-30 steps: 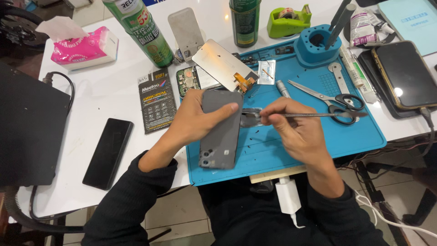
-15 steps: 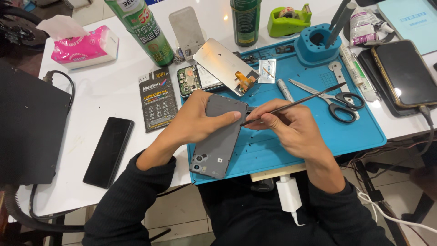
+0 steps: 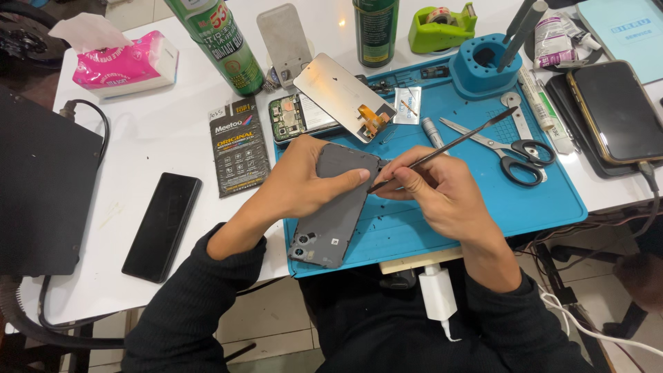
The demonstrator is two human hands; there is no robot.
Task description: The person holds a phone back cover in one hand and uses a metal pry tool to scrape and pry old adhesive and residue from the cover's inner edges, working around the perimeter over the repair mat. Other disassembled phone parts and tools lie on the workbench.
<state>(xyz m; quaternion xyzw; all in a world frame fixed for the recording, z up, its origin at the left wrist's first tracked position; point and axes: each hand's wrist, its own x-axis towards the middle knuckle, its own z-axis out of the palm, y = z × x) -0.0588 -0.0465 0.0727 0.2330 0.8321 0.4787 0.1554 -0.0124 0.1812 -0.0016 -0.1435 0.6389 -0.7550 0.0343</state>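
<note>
the left hand is clamped around a dark grey plastic phone back cover, holding it tilted over the near-left part of the blue silicone work mat, camera end toward the body. the right hand pinches a thin black metal pry tool like a pen, its tip set against the cover's upper right edge, the handle slanting up toward the black-handled scissors.

to work that edge well, i'd say the tool wants to stay nearly flat to the rim and be drawn along in short strokes, with the left fingers bracing close behind the tip so the cover doesn't flex; small dark flecks already lie on the mat just below the tip.

as for holders: the round blue tool cup at the mat's far edge has two grey-handled tools standing in it. the pink tissue pack at far left has a sheet pulled up out of its slot. the green tape dispenser carries a roll. an opened phone body with its green circuit board showing lies under a detached silver display panel, just beyond the left hand.
</note>
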